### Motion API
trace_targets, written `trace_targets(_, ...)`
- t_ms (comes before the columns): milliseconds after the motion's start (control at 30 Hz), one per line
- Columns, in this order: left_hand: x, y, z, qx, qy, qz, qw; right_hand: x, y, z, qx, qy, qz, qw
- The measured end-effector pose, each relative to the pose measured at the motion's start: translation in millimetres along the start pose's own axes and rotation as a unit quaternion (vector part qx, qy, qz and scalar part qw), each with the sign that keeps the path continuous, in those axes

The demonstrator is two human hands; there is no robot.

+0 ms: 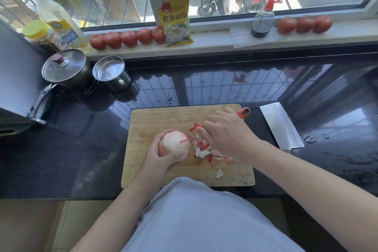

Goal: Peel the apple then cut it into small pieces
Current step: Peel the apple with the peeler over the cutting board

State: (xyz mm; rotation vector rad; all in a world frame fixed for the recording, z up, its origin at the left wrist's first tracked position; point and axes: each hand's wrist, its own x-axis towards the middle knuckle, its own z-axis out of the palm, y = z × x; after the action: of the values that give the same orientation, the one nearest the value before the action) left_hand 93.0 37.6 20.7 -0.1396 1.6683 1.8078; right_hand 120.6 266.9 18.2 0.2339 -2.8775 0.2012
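Observation:
A mostly peeled apple, pale with a strip of red skin on its right side, sits in my left hand, which grips it above the wooden cutting board. My right hand holds a red-handled peeler, its blade end close to the apple's right side. A pile of red and white peel strips lies on the board under my right hand, and one small pale scrap lies nearer the front edge.
A cleaver lies on the dark counter right of the board. A lidded pot and a steel cup stand at the back left. Tomatoes, a yellow packet and a spray bottle line the window sill.

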Motion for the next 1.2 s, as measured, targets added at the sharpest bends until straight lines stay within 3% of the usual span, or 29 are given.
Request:
trace_targets(200, 4, 1, 3, 0.019, -0.033, -0.021, 0.999, 15, -18, -26, -0.022, 0.02, -0.136, 0.99)
trace_targets(533, 3, 0, 1, -0.001, -0.059, -0.027, 0.998, 10, -17, -4, -0.017, 0.023, -0.095, 0.995)
trace_targets(600, 3, -4, -4, -0.032, -0.046, -0.029, 0.998, 9, -5, 9, -0.022, -0.016, -0.047, 0.999)
trace_targets(733, 0, -6, -10, -0.113, -0.053, -0.032, 0.992, -6, 26, 31, -0.122, -0.2, 0.062, 0.97)
trace_targets(867, -3, 1, -11, -0.183, -0.109, -0.058, 0.975, -18, 26, 35, -0.149, -0.269, 0.105, 0.946)
trace_targets(967, -5, 1, -12, -0.241, -0.151, -0.081, 0.955, -15, 19, 25, -0.094, -0.232, 0.086, 0.964)
trace_targets(1033, -5, -1, -13, -0.267, -0.16, -0.086, 0.947, -12, 14, 18, -0.06, -0.161, 0.068, 0.983)
trace_targets(1100, -5, 1, -13, -0.28, -0.153, -0.091, 0.943, -9, 3, 2, -0.009, -0.067, 0.052, 0.996)
trace_targets(1200, -6, 10, -8, -0.26, -0.115, -0.105, 0.953, -3, -17, -19, 0.073, -0.017, 0.017, 0.997)
